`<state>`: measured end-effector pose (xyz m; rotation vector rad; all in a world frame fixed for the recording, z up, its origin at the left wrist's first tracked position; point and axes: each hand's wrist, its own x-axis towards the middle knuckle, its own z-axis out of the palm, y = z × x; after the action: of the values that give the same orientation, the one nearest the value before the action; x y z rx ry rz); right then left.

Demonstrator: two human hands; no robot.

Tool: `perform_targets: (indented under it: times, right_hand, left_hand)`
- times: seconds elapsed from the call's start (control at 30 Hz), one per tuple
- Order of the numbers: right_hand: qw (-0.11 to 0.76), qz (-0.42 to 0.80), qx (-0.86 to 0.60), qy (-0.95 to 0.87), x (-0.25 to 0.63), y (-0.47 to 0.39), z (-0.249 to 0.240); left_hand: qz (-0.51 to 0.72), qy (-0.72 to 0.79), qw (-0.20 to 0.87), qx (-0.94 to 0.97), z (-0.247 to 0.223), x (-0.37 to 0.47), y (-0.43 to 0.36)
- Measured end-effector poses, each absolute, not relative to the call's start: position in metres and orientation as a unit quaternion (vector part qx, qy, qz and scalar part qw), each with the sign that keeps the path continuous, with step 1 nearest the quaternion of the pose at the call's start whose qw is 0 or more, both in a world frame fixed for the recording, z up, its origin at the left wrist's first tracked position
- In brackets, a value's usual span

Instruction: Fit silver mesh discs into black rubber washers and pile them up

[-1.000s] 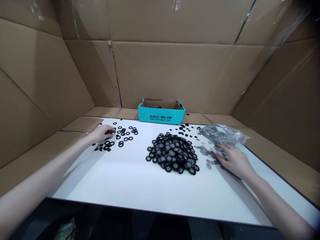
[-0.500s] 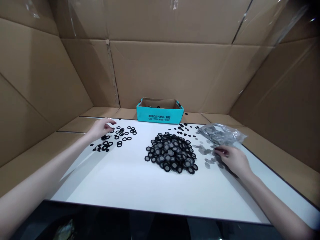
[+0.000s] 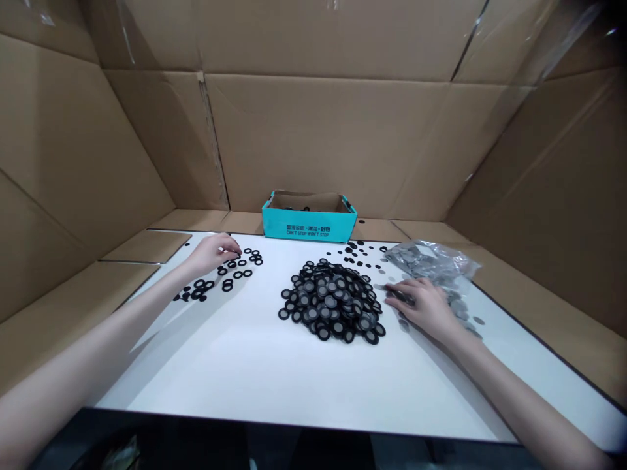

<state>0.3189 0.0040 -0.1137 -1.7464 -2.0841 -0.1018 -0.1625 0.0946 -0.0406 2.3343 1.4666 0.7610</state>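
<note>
My left hand [image 3: 215, 253] is over the loose black rings [image 3: 238, 275] at the left of the white table. Its thumb and fingers are pinched on a black ring, partly hidden by the fingertips. My right hand [image 3: 425, 305] is low at the right, palm down, its fingers pointing left toward the big pile. Thumb and fingers close around a grey disc [image 3: 403, 296]; how many discs they hold is unclear. Between the hands rises a heap of black rings with grey centres [image 3: 333, 300]. More flat grey discs [image 3: 458, 307] lie scattered beside and behind the right hand.
A clear plastic bag of grey discs [image 3: 434, 259] lies beyond my right hand. Small black discs [image 3: 360, 252] are scattered behind the heap. A turquoise open box [image 3: 308, 225] stands at the table's back edge. Cardboard walls [image 3: 323, 143] enclose the table [image 3: 274, 378].
My left hand has shifted right across the rings. My right hand has slid left toward the heap, uncovering grey discs behind it. The camera view has moved slightly.
</note>
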Motion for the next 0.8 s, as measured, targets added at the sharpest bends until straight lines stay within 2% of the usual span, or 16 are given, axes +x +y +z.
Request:
perform_targets:
  times: [0.5, 0.8]
  right_hand:
    - [0.319, 0.018, -0.694, -0.645, 0.334, 0.008, -0.098]
    - [0.408, 0.063, -0.653, -0.635, 0.299, 0.008, -0.064]
  left_hand:
    - [0.266, 0.476, 0.17, 0.821, -0.033, -0.146, 0.092]
    - [0.282, 0.43, 0.261, 0.817, -0.023, -0.112, 0.08]
